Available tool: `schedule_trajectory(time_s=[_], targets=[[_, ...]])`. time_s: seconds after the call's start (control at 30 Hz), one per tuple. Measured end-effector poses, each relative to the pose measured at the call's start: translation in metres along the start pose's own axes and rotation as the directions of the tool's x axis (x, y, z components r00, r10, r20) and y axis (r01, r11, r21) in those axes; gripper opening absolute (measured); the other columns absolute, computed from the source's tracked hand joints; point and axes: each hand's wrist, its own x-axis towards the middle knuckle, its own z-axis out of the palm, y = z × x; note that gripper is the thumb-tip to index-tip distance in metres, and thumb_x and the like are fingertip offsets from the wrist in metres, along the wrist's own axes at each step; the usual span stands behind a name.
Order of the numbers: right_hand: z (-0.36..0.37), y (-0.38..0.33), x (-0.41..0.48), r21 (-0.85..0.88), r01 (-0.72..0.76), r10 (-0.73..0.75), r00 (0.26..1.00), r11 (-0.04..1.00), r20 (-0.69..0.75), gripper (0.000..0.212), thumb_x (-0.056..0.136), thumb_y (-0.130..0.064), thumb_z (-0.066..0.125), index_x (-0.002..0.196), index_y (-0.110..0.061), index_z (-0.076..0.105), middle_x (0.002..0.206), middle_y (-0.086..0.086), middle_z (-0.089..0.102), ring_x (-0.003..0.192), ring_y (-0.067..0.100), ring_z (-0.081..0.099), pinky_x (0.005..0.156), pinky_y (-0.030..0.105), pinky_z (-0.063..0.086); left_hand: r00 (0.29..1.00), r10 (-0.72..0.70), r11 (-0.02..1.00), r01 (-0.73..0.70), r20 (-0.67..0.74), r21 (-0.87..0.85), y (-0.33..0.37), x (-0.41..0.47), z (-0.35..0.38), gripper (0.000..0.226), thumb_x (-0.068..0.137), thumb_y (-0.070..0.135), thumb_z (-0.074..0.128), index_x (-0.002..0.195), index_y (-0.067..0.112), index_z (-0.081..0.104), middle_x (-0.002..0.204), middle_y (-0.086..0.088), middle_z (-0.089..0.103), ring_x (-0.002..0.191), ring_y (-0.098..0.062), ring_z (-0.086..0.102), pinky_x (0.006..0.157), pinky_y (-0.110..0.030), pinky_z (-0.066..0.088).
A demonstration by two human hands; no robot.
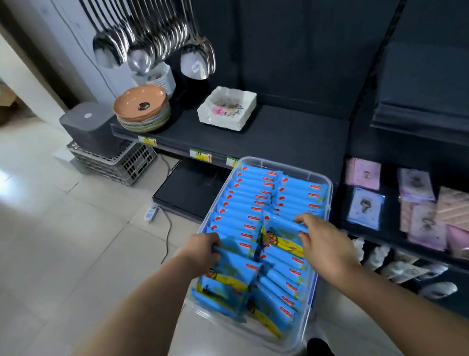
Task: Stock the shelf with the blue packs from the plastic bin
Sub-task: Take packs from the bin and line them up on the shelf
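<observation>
Hands at work in the plastic bin (330,195), as I see them from the head camera. My left hand (198,250) and right hand (325,241) are set apart, one on each of the two rows of blue packs (246,202) that stand on edge in the bin. The left hand's fingers curl over the tops of several packs in the left row. The right hand's fingers curl over packs in the right row. Between the hands, a few packs lean over and show a yellow printed face.

Directly beyond the fingertips, past the bin's far rim, lies the dark shelf (295,138), with price tags (200,155) on its front edge. On the shelf, beyond and left of the left hand, stands a stack of orange plates (141,100); nearer the middle is a stack of white square dishes (227,107). Steel ladles (142,49) hang above both stacks.

Right of the right hand, a lower shelf carries pink and lilac notebooks (363,173). Far left of the left hand, a grey box (87,125) sits on grey crates (118,162) on the tiled floor (48,236), and a power strip (150,213) lies near the bin.
</observation>
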Motion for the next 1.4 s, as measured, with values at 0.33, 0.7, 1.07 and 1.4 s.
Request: schedule_trajectory(time_s=[0.33,0.7,1.07,1.4], targets=[[-0.048,0.057,-0.049,0.185,-0.194,0.236,0.940,0.963,-0.245,0.023,0.091,-0.013,0.053,0.111,-0.025,0.056,0.110,0.001,0.051,0.093,0.025,0.056,0.071,0.035,0.047,0.961,0.031,0.961,-0.105,-0.276,-0.257,0.089,0.006,-0.041,0.019,0.093,0.021,0.056,0.112,0.019,0.057,0.098,-0.009,0.062,0.085,-0.029,0.058,0.066,-0.031,0.046],[-0.125,0.164,-0.127,0.382,-0.356,0.504,0.753,0.853,-0.422,0.026,0.093,-0.009,0.048,0.106,-0.029,0.057,0.103,-0.006,0.040,0.075,0.018,0.053,0.064,0.033,0.047,0.851,0.354,0.818,-0.483,-0.388,-0.313,0.277,-0.019,-0.040,0.012,0.090,0.008,0.054,0.090,0.019,0.055,0.085,-0.003,0.060,0.076,-0.022,0.054,0.061,-0.027,0.040],[-0.226,0.296,-0.230,0.428,-0.361,0.557,0.604,0.829,-0.570,0.026,0.094,-0.010,0.047,0.105,-0.031,0.057,0.106,-0.007,0.041,0.086,0.012,0.049,0.063,0.026,0.043,0.771,0.380,0.689,-0.604,-0.510,-0.400,0.472,-0.082,-0.015,0.012,0.095,0.010,0.052,0.101,0.019,0.057,0.099,-0.002,0.058,0.080,-0.019,0.055,0.062,-0.033,0.053],[-0.300,0.390,-0.291,0.449,-0.392,0.594,0.462,0.803,-0.658,0.025,0.093,-0.011,0.050,0.100,-0.031,0.060,0.101,-0.007,0.039,0.083,0.013,0.048,0.067,0.028,0.041,0.691,0.408,0.624,-0.688,-0.596,-0.371,0.614,-0.131,-0.002,0.014,0.093,0.013,0.053,0.099,0.024,0.060,0.095,0.003,0.058,0.085,-0.020,0.057,0.074,-0.035,0.054]])
